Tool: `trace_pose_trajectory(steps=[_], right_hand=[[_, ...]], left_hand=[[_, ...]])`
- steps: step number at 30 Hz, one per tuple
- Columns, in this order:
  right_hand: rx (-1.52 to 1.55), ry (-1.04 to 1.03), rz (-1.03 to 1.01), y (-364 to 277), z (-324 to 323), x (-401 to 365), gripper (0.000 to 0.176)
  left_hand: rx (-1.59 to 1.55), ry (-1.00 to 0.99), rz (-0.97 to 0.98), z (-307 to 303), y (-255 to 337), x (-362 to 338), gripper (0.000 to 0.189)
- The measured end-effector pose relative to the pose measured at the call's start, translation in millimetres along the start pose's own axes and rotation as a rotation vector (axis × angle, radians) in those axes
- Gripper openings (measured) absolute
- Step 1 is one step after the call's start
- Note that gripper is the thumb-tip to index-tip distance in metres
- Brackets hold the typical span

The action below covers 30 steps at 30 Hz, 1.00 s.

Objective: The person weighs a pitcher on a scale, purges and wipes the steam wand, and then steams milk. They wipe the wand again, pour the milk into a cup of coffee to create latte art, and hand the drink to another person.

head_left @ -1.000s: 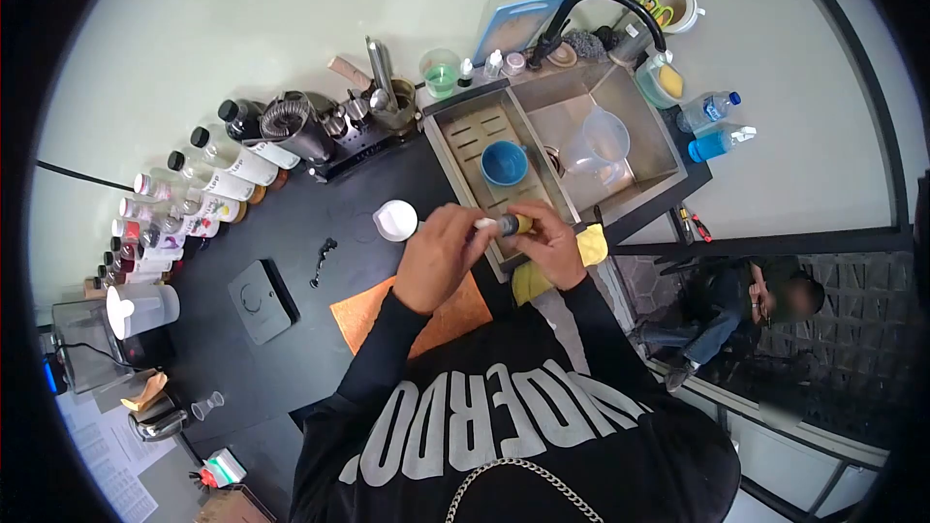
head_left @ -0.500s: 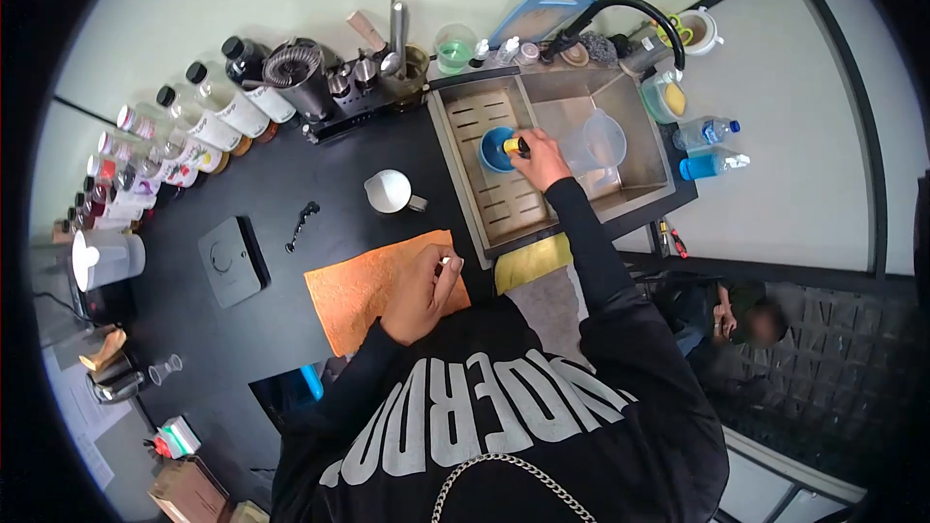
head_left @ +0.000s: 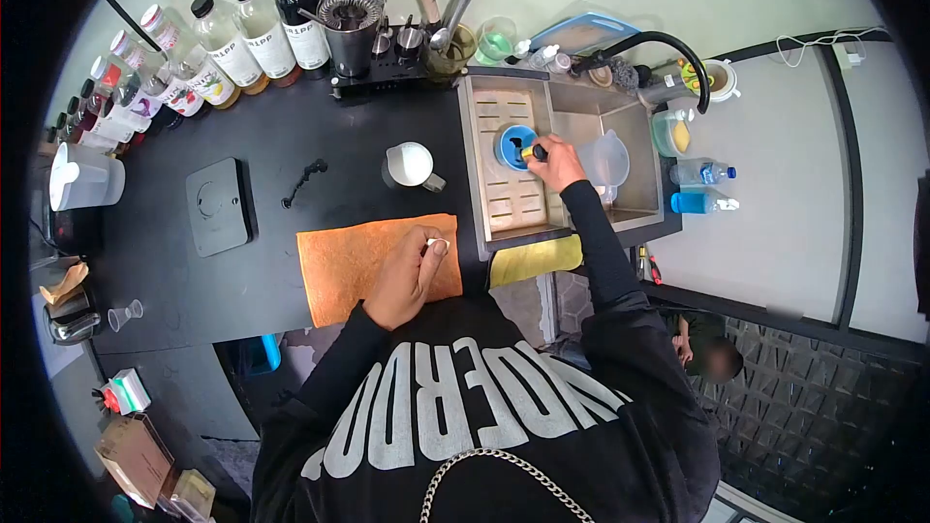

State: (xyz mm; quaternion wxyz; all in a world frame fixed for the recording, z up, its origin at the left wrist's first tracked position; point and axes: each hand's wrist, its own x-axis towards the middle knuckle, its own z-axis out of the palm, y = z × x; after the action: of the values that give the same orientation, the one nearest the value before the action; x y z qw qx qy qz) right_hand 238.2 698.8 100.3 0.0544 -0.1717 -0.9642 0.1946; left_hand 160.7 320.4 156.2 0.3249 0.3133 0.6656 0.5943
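Observation:
My right hand (head_left: pixel 559 165) is closed on a small black-and-yellow object (head_left: pixel 531 152) whose kind I cannot make out. Its dark end reaches over the opening of a blue cup (head_left: pixel 505 161), which stands on the slotted drain tray (head_left: pixel 511 216) of the sink. Above the orange cloth (head_left: pixel 334 261), my left hand (head_left: pixel 402 276) is curled with a small white piece (head_left: pixel 437 244) between thumb and fingers; most of that piece is hidden. A metal pitcher with white contents (head_left: pixel 412 166) sits on the black counter between my hands.
A clear plastic jug (head_left: pixel 607 161) lies in the sink basin under a black faucet (head_left: pixel 704 77). Several bottles (head_left: pixel 235 56) line the wall at left. On the counter are a flat grey scale (head_left: pixel 217 205) and a black cord-like item (head_left: pixel 304 183). Another person (head_left: pixel 709 353) is at lower right.
The camera view has turned and shifted. My right hand still holds the black-and-yellow object at the blue cup, its dark end now showing over the opening. My left hand keeps the white piece.

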Motion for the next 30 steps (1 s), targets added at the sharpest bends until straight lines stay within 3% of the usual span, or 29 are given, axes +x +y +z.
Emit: trace_pose_trajectory(steps=[3, 5, 9, 16, 20, 25, 27, 30], right_hand=[[0.066, 0.006, 0.048, -9, 8, 2, 0.030], [0.114, 0.064, 0.138, -17, 11, 4, 0.030], [0.082, 0.228, 0.127, -12, 19, 4, 0.030], [0.082, 0.124, 0.222, -10, 10, -18, 0.032], [0.098, 0.293, 0.212, -12, 18, -16, 0.031], [0.107, 0.344, 0.219, -8, 24, -20, 0.031], [0.144, 0.386, 0.392, -5, 32, -31, 0.033], [0.907, 0.346, 0.716, 0, 43, -59, 0.032]], left_hand=[[-0.005, -0.008, 0.020, -4, 2, 2, 0.026], [0.006, -0.021, 0.028, -5, 3, 3, 0.026], [0.009, -0.042, 0.033, -8, 4, 3, 0.025], [0.008, -0.043, 0.028, -10, 0, 1, 0.025], [0.019, -0.050, 0.040, -9, -2, 2, 0.025], [0.052, -0.065, 0.039, -8, 6, 8, 0.025], [0.076, -0.069, 0.114, -6, -1, 11, 0.022], [0.068, 0.006, 0.124, -6, 11, 22, 0.019]])
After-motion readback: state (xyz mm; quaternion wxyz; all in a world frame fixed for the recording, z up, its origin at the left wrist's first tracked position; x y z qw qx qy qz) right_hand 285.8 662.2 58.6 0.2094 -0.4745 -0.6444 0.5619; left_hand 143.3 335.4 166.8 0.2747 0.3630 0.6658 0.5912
